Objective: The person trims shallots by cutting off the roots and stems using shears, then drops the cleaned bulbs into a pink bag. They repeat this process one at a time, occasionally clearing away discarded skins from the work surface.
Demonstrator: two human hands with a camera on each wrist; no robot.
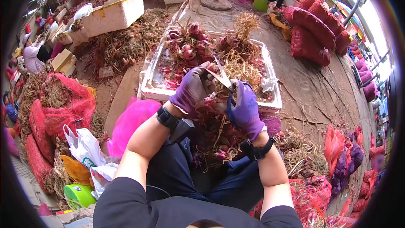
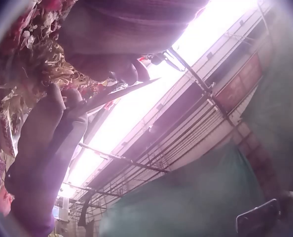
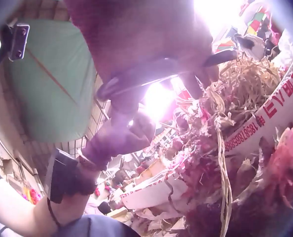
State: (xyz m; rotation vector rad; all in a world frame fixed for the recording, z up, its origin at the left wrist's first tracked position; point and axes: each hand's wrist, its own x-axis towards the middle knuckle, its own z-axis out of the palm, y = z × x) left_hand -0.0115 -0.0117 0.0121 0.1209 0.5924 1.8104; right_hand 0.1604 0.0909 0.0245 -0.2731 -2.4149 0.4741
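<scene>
In the head view my gloved right hand grips scissors with blue handles, their blades spread toward my left hand. The gloved left hand has its fingers curled right at the blade tips; I cannot tell what lies between them. One blade crosses below the left fingers in the left wrist view. In the right wrist view a dark handle loop passes across the right hand. Beyond the hands, bunches of red shallots and dry stalks fill a white foam tray. More shallots lie over my lap.
Pink mesh and a white plastic bag lie to the left, near a green tub. A large foam box stands at the back left. Full red mesh sacks are piled at the back right. People sit farther back.
</scene>
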